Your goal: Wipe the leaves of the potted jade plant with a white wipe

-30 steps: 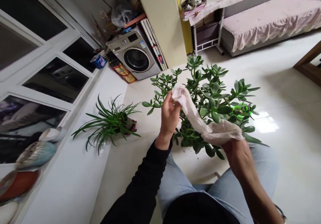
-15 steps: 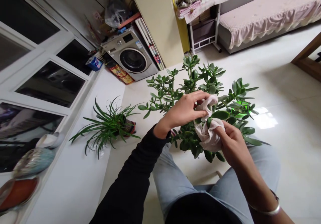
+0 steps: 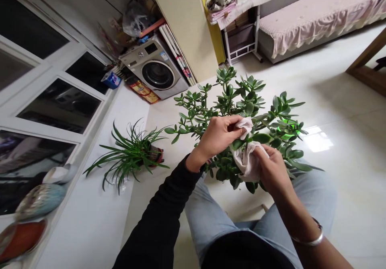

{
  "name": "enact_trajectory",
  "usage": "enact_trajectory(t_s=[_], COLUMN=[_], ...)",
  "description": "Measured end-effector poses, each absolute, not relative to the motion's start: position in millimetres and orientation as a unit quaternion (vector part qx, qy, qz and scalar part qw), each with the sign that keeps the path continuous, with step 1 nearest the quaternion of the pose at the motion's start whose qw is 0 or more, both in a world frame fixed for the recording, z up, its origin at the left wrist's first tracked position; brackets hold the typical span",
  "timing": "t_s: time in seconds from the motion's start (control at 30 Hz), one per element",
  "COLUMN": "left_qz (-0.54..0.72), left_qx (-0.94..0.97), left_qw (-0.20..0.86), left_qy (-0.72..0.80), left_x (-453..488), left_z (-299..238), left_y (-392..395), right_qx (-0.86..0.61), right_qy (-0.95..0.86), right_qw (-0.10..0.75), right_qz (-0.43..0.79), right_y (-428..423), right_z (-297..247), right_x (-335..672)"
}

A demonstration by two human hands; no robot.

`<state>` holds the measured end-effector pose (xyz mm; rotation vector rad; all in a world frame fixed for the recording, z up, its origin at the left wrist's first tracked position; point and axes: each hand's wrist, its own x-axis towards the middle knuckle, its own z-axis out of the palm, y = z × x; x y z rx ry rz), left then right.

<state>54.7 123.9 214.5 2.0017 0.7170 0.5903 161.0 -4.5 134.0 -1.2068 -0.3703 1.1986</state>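
Observation:
A bushy jade plant (image 3: 251, 108) with thick, glossy green leaves spreads in front of my knees. My left hand (image 3: 215, 136) pinches a crumpled white cloth (image 3: 246, 125) among the middle leaves. Lower and to the right, my right hand (image 3: 275, 168) grips another bunched white part of cloth (image 3: 247, 162), thumb on top. A few leaves poke out between the two bunches; whether they are one cloth or two, I cannot tell. The plant's pot is hidden beneath the foliage and my hands.
Left of the jade plant stands a potted plant with long narrow leaves (image 3: 129, 152). A washing machine (image 3: 158, 74) is at the back wall, near a wheeled table (image 3: 241, 52) and a pink-covered sofa (image 3: 313, 15). Several pots, one of them blue-green (image 3: 42, 200), line the window ledge.
My left hand has drawn slightly left and down, its fingers closing tighter on the cloth. My right hand has shifted a little to the left. The view has tilted slightly.

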Motion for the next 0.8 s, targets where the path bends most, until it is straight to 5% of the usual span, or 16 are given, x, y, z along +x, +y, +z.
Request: enact_trajectory(t_s=[0.43,0.63,0.8], left_qz=[0.372,0.482,0.416], left_qx=[0.7,0.614,0.631], left_qw=[0.499,0.455,0.503], left_qy=[0.35,0.429,0.418], left_x=[44,29,26], left_z=[177,141,124], left_y=[123,104,93], right_qx=[-0.536,-0.611,-0.658], right_qy=[-0.245,-0.198,-0.203], right_qw=[0.612,0.652,0.645], right_qz=[0.528,0.403,0.332], right_y=[-39,-65,-68], right_z=[124,132,121], right_x=[167,168,180])
